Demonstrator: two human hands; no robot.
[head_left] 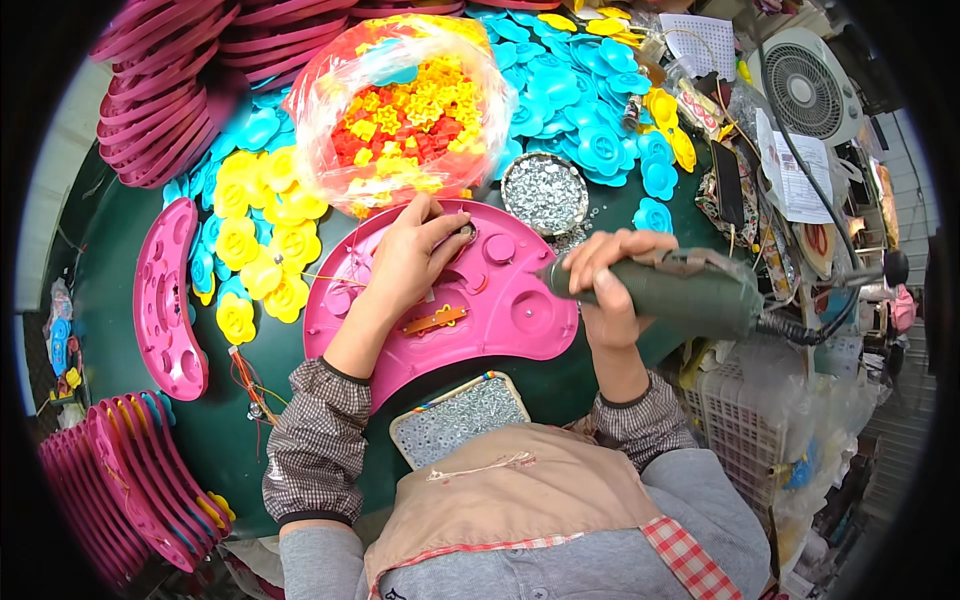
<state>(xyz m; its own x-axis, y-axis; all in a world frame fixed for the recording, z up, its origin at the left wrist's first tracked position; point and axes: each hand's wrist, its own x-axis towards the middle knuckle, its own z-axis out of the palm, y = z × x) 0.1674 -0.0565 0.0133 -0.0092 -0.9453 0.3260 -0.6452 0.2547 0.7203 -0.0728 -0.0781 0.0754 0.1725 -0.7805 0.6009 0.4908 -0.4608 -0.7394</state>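
A curved pink plastic panel (480, 345) lies on the table in front of me, hollow side up, with pegs, round recesses and thin wires. An orange-brown strip (435, 320) sits inside it. My left hand (415, 250) reaches over the panel, its fingers closed on a small dark round part (467, 232) near the far edge. My right hand (610, 290) is wrapped round a dark green electric screwdriver (700, 295), held nearly level with its nose pointing left over the panel's right end. The screwdriver's tip is hard to make out.
A bowl of small screws (504, 190) stands beyond the panel, a tray of screws and washers (425, 403) nearer me. A bag of yellow and red pieces (330, 90) sits behind, among blue (600, 150) and yellow flower shapes (262, 270). Pink parts (155, 110) are stacked left.
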